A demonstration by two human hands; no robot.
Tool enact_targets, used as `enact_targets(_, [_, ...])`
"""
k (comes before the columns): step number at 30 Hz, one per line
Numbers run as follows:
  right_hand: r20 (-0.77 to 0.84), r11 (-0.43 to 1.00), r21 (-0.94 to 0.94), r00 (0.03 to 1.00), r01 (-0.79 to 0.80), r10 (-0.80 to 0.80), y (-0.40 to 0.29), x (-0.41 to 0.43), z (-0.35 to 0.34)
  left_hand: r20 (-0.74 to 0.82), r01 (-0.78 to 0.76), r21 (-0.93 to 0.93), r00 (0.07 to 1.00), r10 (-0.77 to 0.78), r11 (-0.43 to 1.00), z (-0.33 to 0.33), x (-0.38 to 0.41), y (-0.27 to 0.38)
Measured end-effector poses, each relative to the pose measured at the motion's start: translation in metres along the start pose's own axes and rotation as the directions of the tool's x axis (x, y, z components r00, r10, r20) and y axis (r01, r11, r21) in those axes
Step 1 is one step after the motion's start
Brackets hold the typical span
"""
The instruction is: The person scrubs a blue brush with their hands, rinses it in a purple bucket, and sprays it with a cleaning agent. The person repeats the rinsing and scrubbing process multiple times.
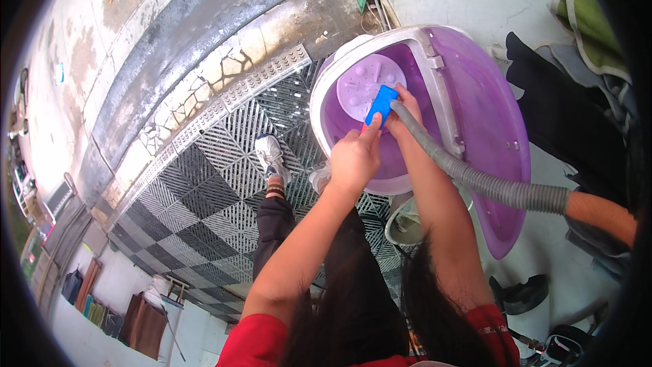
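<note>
Both my hands are over the open mouth of a purple washing tub with a white rim (318, 112). My left hand (356, 155) grips the red handle of a blue-headed tool (382, 104), its thumb along the blue part. My right hand (405, 112) is at the far side of that blue part, its fingers partly hidden behind it. A grey corrugated hose (458, 171) runs from the right over my right forearm, its end close to the blue piece. Inside the tub lies a round, light purple pulsator disc (364, 79). The purple lid (489, 112) stands open on the right.
Black and grey slatted floor tiles (204, 209) lie under my feet, edged by a ramp strip (204, 120). A bucket (405, 227) stands below the tub. Dark cloths (555, 112) and a green cloth (596, 31) hang at right.
</note>
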State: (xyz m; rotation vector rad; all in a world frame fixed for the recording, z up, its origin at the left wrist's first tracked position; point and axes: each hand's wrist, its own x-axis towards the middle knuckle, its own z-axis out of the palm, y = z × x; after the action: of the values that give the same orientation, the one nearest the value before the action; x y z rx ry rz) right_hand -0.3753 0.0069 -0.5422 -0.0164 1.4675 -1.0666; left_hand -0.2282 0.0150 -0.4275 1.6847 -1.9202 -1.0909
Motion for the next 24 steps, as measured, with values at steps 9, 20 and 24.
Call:
enact_targets(9, [-0.021, 0.987, -0.053, 0.988, 0.151, -0.152, -0.003, -0.008, 0.002, 0.034, 0.042, -0.019, 0.999, -0.041, 0.999, -0.003, 0.004, 0.003])
enact_targets(20, [-0.093, 0.9, 0.436, 0.993, -0.026, 0.074, -0.003, -0.022, 0.013, -0.009, 0.051, -0.04, 0.999, -0.051, 0.998, -0.002, 0.004, -0.002])
enact_targets(24, [-0.042, 0.922, 0.386, 0.997, -0.041, 0.063, 0.008, -0.029, 0.017, -0.011, 0.027, 0.005, 1.0, -0.027, 1.0, 0.004, 0.012, -0.003])
